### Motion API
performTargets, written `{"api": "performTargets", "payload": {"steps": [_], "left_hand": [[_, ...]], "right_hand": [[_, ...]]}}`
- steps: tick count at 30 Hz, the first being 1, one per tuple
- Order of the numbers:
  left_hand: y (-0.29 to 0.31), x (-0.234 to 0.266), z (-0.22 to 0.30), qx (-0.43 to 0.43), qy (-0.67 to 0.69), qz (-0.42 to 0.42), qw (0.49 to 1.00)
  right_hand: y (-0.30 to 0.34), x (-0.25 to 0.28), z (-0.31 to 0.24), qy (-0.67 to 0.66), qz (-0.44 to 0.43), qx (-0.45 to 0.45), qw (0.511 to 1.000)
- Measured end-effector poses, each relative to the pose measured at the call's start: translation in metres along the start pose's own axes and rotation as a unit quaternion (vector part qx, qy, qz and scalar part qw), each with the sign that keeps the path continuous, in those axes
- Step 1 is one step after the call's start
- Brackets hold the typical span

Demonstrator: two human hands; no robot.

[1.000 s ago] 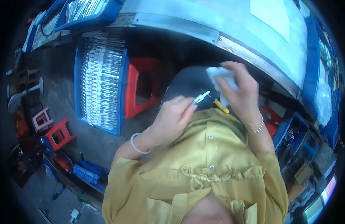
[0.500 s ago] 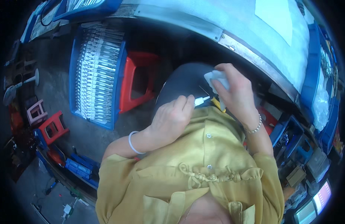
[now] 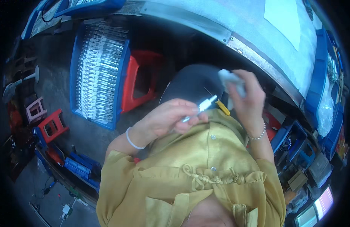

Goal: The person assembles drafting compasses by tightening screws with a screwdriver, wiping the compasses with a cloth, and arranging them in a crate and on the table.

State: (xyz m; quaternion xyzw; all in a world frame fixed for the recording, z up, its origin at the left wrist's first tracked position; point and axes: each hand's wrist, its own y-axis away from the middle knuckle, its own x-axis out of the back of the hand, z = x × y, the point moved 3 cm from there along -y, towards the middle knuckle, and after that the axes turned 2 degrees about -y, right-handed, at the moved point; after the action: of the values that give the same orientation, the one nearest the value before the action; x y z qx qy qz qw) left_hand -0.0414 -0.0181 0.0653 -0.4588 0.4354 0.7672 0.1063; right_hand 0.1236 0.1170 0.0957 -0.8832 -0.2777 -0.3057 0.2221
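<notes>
My left hand (image 3: 169, 118) is closed on a slim white and silver piece (image 3: 205, 105), whose white end sticks out past the fingers toward the right. Its exact kind does not show. In my right hand (image 3: 250, 96) is a crumpled whitish cloth (image 3: 234, 80), gripped between thumb and fingers and somewhat blurred. Between the hands, a yellow-handled tool with a thin dark shaft (image 3: 222, 107) lies on my lap, close to the tip of the white piece.
On the left, a blue crate (image 3: 122, 85) full of rows of white and metal pieces stands by a red stool (image 3: 134, 85). The metal-edged worktable (image 3: 235, 22) runs across the front. Blue bins (image 3: 315, 83) sit at the right; more small stools (image 3: 53, 126) stand far left.
My left hand has rolled over, so more of the slim piece shows, and it now points up to the right. My right hand has moved slightly right with the cloth, which looks more bunched.
</notes>
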Motion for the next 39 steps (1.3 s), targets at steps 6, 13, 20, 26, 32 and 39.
{"api": "performTargets", "payload": {"steps": [6, 13, 20, 26, 32, 39], "left_hand": [[-0.002, -0.004, -0.004, -0.223, -0.548, 0.203, 0.78], [0.006, -0.018, -0.006, -0.348, -0.751, 0.299, 0.474], [0.008, -0.007, 0.001, -0.364, -0.661, 0.268, 0.6], [0.007, -0.005, 0.007, -0.259, -0.503, 0.238, 0.789], [-0.011, 0.011, -0.015, 0.043, 0.29, -0.099, 0.951], [-0.002, -0.005, -0.012, -0.046, 0.074, -0.025, 0.996]], "right_hand": [[0.005, -0.02, -0.021, -0.044, -0.114, 0.047, 0.991], [0.006, -0.03, -0.029, -0.064, -0.176, 0.001, 0.982], [0.009, -0.019, -0.028, -0.075, -0.083, 0.017, 0.994], [0.0, 0.002, 0.006, -0.076, 0.064, -0.055, 0.994], [0.006, -0.01, -0.008, -0.044, -0.021, 0.106, 0.993], [-0.033, 0.129, 0.087, 0.064, 0.274, 0.024, 0.959]]}}
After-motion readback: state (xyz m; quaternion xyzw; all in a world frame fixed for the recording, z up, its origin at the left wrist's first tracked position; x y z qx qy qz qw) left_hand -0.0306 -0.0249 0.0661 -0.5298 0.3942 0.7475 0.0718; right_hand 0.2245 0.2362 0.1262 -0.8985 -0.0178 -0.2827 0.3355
